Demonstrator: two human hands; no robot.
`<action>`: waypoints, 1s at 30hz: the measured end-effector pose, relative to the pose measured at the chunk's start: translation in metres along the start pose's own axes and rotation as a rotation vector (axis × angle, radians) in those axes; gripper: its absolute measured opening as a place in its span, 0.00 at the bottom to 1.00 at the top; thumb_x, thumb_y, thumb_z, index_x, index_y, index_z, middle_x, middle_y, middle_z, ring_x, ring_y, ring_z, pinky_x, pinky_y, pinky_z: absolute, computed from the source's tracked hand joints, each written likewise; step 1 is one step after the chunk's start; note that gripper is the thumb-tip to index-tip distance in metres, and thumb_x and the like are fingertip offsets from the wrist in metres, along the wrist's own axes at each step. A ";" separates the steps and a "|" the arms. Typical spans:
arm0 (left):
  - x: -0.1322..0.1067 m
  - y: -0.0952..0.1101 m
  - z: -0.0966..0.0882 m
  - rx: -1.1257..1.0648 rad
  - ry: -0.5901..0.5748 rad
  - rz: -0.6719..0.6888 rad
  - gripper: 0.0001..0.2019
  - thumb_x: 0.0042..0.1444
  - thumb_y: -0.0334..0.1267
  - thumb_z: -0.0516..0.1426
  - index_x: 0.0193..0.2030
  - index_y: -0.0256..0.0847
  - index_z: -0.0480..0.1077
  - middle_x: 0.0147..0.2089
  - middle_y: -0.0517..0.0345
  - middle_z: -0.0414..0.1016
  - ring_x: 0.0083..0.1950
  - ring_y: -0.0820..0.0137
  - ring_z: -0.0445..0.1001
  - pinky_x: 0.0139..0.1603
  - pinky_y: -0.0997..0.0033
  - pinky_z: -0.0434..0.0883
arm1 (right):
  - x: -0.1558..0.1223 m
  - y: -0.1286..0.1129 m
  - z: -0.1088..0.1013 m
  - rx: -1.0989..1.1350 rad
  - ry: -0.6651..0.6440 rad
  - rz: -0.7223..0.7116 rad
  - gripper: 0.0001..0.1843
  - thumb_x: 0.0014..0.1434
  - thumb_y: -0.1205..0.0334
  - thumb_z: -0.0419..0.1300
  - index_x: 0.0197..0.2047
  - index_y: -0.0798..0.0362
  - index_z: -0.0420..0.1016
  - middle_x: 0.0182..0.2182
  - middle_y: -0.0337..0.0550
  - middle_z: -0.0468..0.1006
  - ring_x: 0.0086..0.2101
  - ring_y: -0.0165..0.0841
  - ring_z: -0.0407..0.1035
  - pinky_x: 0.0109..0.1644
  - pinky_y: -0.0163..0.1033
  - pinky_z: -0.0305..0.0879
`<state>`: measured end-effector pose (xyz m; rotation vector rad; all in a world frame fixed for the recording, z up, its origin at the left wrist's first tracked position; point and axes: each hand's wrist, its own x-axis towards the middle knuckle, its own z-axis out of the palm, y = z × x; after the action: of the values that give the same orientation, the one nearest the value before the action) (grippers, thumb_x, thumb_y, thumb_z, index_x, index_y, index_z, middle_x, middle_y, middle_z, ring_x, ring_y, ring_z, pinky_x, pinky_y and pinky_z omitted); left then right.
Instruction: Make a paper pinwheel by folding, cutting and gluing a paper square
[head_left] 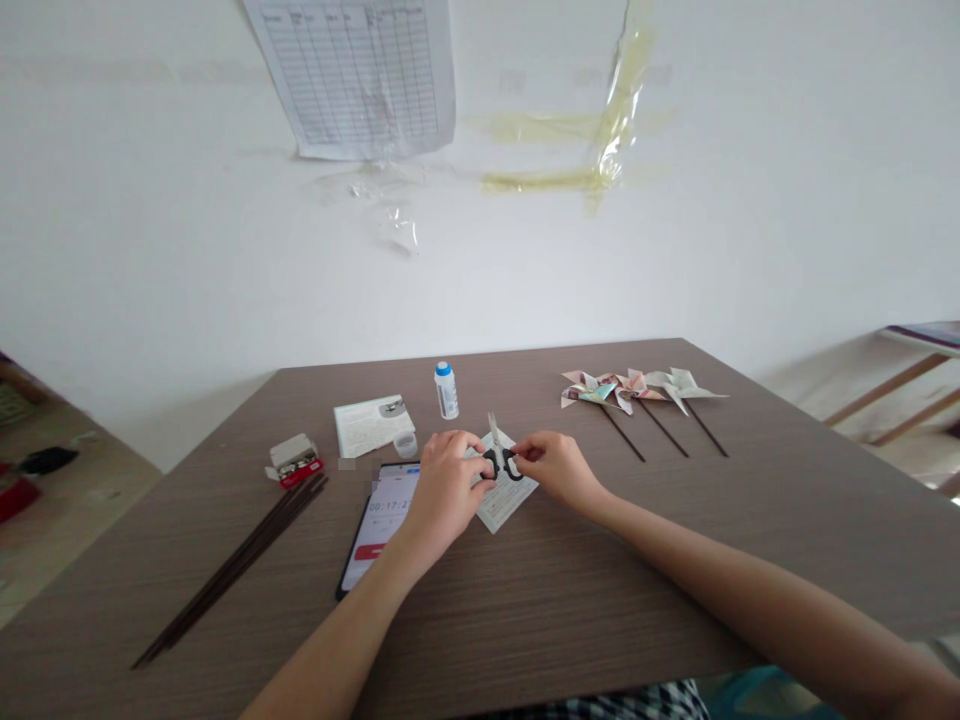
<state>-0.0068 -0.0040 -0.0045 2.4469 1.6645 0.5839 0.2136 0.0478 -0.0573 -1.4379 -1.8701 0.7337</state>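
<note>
A pair of scissors (493, 432) with black handles is held between my two hands, blades pointing away from me. My left hand (452, 472) grips the left handle loop between thumb and fingers. On the other loop, my right hand (556, 466) pinches with its fingertips. Below the scissors a square of printed paper (496, 514) lies turned cornerwise on the table; my hands and the scissors cover part of it. Close by my left forearm lies a phone (373, 535) showing a running timer, partly hidden by that arm.
Beyond my hands stand a white glue bottle (446, 392) with a blue cap and a small clear cup (405, 444). Left are a paper stack (369, 427), a red-and-white box (296, 462) and dark sticks (232, 570). Three paper pinwheels (634, 388) lie at right. A wall (525, 280) borders the table.
</note>
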 end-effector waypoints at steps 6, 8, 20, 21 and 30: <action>-0.001 -0.013 -0.014 0.045 0.071 -0.062 0.09 0.66 0.29 0.73 0.39 0.51 0.92 0.63 0.52 0.85 0.71 0.47 0.76 0.84 0.33 0.67 | -0.001 0.012 -0.009 -0.057 -0.071 -0.060 0.14 0.73 0.60 0.69 0.54 0.49 0.96 0.42 0.48 0.95 0.43 0.46 0.89 0.54 0.47 0.82; -0.001 -0.021 -0.020 0.067 0.088 -0.097 0.10 0.65 0.29 0.74 0.40 0.53 0.92 0.62 0.53 0.86 0.71 0.46 0.76 0.83 0.34 0.67 | -0.004 0.019 -0.016 -0.160 -0.097 -0.122 0.14 0.73 0.62 0.69 0.55 0.48 0.96 0.48 0.50 0.95 0.47 0.46 0.89 0.64 0.52 0.79; -0.003 -0.070 -0.046 0.172 0.094 -0.233 0.09 0.64 0.32 0.73 0.35 0.54 0.92 0.60 0.55 0.89 0.69 0.45 0.79 0.77 0.40 0.73 | -0.005 0.027 -0.034 -0.303 -0.222 -0.155 0.13 0.73 0.65 0.69 0.54 0.43 0.95 0.62 0.49 0.91 0.67 0.52 0.82 0.84 0.69 0.58; 0.000 -0.069 -0.047 0.179 0.087 -0.234 0.09 0.64 0.32 0.72 0.36 0.53 0.92 0.60 0.54 0.88 0.70 0.45 0.79 0.78 0.40 0.73 | -0.005 0.028 -0.034 -0.297 -0.215 -0.159 0.13 0.72 0.65 0.69 0.53 0.43 0.95 0.62 0.49 0.92 0.67 0.52 0.82 0.84 0.69 0.58; 0.038 -0.068 -0.044 0.185 0.026 -0.286 0.09 0.65 0.30 0.72 0.34 0.47 0.88 0.66 0.48 0.86 0.74 0.41 0.75 0.82 0.20 0.65 | -0.003 0.032 -0.036 -0.274 -0.220 -0.162 0.12 0.72 0.65 0.69 0.50 0.41 0.94 0.61 0.47 0.92 0.65 0.51 0.83 0.83 0.69 0.61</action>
<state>-0.0703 0.0517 0.0242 2.2594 2.1163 0.4417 0.2615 0.0537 -0.0592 -1.3924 -2.3003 0.5928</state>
